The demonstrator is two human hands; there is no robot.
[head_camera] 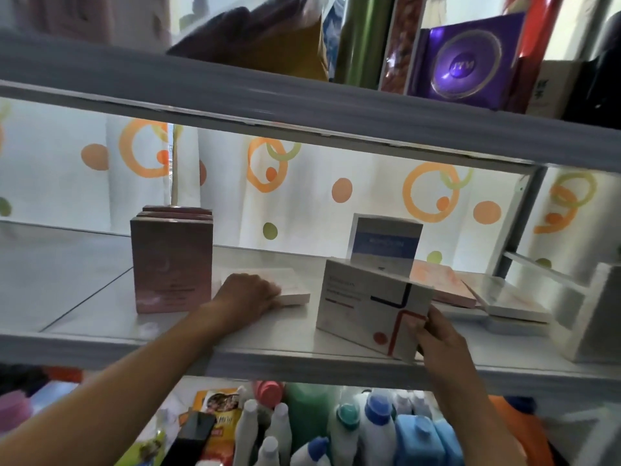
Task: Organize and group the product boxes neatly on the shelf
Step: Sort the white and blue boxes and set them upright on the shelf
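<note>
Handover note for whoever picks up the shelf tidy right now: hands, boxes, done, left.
Left hand: lies on the flat pale pink box, fingers curled over its near edge.
Right hand: grips the near corner of the white box with red and black lines, which sits tilted at the shelf's front edge.
Done: upright dusky pink boxes grouped in a row on the left.
Left: white and blue box behind, flat pink boxes and flat white box loose on the right; group them.
</note>
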